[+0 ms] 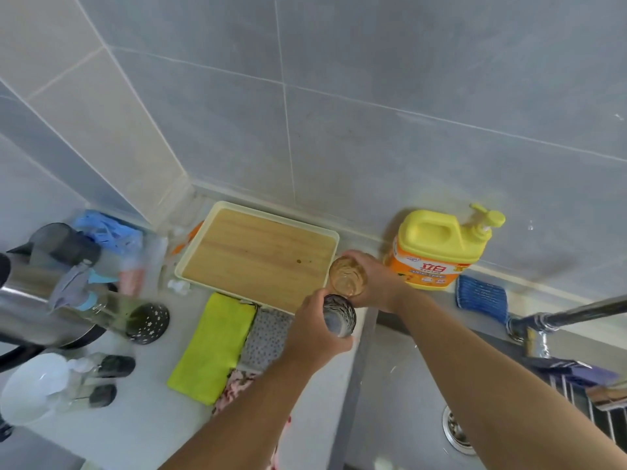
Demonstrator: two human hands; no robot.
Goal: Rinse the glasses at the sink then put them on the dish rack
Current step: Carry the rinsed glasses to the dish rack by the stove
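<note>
My left hand [314, 329] grips a clear patterned glass [338, 317] just above the counter, at the left rim of the sink [400, 395]. Right behind it my right hand [375, 283] holds an amber-tinted glass [348, 278] by its side, at the near right corner of the wood-lined tray [258, 254]. Both glasses show their open mouths to the camera and are close together. The tap [543, 322] reaches in from the right over the sink. A wire dish rack [583, 401] lies at the sink's right edge.
A yellow dish-soap bottle [437, 252] and a blue sponge [480, 296] stand behind the sink. A green cloth [213, 344] and a grey cloth [266, 337] lie before the tray. A kettle [37, 300], a white bowl [34, 388] and bottles crowd the left counter. The drain [458, 425] lies below.
</note>
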